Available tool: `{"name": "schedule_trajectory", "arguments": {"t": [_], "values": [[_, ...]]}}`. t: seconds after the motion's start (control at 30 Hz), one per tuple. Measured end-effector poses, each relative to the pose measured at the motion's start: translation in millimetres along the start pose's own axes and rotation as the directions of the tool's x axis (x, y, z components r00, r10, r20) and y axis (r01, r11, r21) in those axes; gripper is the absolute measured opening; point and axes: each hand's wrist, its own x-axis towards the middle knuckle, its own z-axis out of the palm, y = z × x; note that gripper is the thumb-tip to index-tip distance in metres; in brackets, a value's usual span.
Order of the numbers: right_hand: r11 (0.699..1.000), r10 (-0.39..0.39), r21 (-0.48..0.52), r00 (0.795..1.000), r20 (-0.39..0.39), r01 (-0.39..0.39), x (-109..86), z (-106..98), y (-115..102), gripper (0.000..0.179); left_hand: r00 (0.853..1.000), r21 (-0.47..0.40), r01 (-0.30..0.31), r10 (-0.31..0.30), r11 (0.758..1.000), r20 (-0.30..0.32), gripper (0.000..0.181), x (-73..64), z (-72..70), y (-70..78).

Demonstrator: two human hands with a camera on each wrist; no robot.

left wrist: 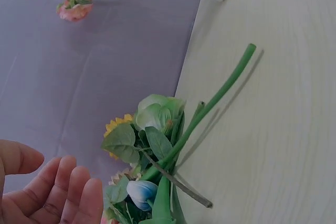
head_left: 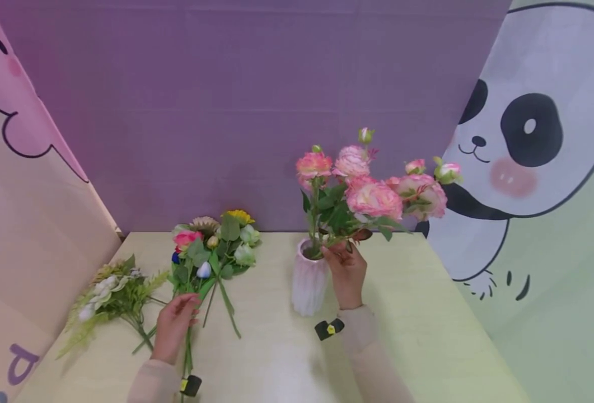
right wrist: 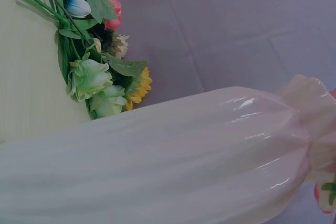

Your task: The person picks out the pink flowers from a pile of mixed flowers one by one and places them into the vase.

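A ribbed white-and-pink vase stands upright, with pink artificial peonies rising from its mouth and leaning to the right. My right hand is at the right side of the rim, thumb and fingers pinching a peony stem just above it. In the right wrist view the vase fills the foreground and that hand is out of sight. My left hand, fingers loosely bent and holding nothing, hovers over the stems of a mixed flower bunch. The left wrist view shows its fingers apart from the blue-white tulip.
Left of the mixed bunch lies a second bunch of white flowers and ferny greenery. Loose green stems point toward the front of the pale table. A purple backdrop rises behind, with a panda-printed panel at the right.
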Motion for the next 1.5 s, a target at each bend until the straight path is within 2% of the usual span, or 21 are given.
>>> {"name": "schedule_trajectory", "arguments": {"t": [0.23,0.4,0.57,0.73,0.9,1.0,1.13,1.23,1.37,1.5], "values": [[0.976,-0.058,-0.213,0.998,-0.037,0.049,0.0,7,-19,0.012,1.000,0.008,0.006,-0.006,1.000,0.006,0.030,7.6,-2.8,-6.8],[0.969,-0.019,-0.246,0.996,-0.082,-0.002,-0.2,11,-27,0.012,1.000,0.012,-0.002,0.002,1.000,-0.025,0.029,11.2,-5.3,-9.3],[0.956,0.021,-0.290,0.995,-0.100,-0.049,-0.9,8,-25,0.016,0.998,0.001,-0.009,0.009,1.000,-0.057,0.030,12.1,-8.2,-12.1],[0.945,0.040,-0.321,0.997,-0.071,-0.061,-1.4,4,-21,0.018,0.995,0.082,-0.026,0.033,0.996,-0.091,0.029,13.3,-10.8,-16.6],[0.950,0.068,-0.303,0.997,-0.031,-0.075,-1.1,3,-21,0.016,0.995,0.173,0.018,-0.001,0.985,-0.098,0.030,15.3,-13.2,-22.7],[0.962,0.099,-0.252,0.995,-0.024,-0.102,-1.2,0,-19,0.016,0.995,0.184,0.044,-0.027,0.982,-0.095,0.031,15.9,-13.6,-25.0],[0.973,0.153,-0.166,0.987,-0.039,-0.158,-2.0,-7,-6,0.018,0.996,0.179,0.054,-0.042,0.982,-0.074,0.035,15.7,-15.3,-25.8],[0.974,0.177,-0.132,0.983,-0.054,-0.182,-3.8,-11,3,0.021,0.998,0.206,0.051,-0.040,0.977,-0.056,0.036,15.4,-17.9,-27.7],[0.977,0.172,-0.117,0.983,-0.065,-0.178,-7.3,-12,6,0.023,0.999,0.258,0.050,-0.044,0.965,-0.030,0.035,16.5,-21.5,-31.6],[0.980,0.157,-0.112,0.985,-0.064,-0.164,-9.8,-14,8,0.023,0.998,0.256,0.054,-0.058,0.965,0.009,0.035,17.4,-23.4,-33.8]]}}
